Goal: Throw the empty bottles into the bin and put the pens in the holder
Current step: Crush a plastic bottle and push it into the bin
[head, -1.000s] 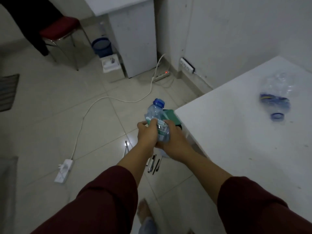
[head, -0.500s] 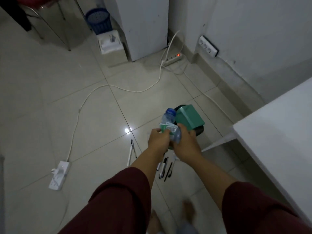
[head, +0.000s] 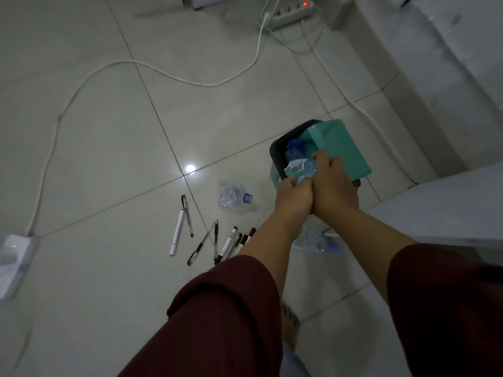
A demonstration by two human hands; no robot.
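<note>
A clear plastic bottle (head: 298,167) with a green label and a blue cap lies across the open mouth of a dark bin (head: 277,156), whose green lid (head: 340,148) is tipped back. My left hand (head: 292,198) and my right hand (head: 333,186) both grip the bottle's lower end over the bin. On the floor to the left lies a crushed bottle (head: 234,197). Another crushed bottle (head: 315,242) shows under my forearms. Several pens (head: 226,244) and a white marker (head: 178,231) are scattered on the tiles.
A white cable (head: 152,69) snakes over the floor from a power strip (head: 288,13) at the top to a white adapter (head: 13,257) at the left. The white table's edge (head: 441,208) is at the right. My bare foot (head: 290,327) stands below.
My head has tilted down and closer. Both hands carried the bottle forward and down, from above the floor to the bin's opening. The table top has slid out of view.
</note>
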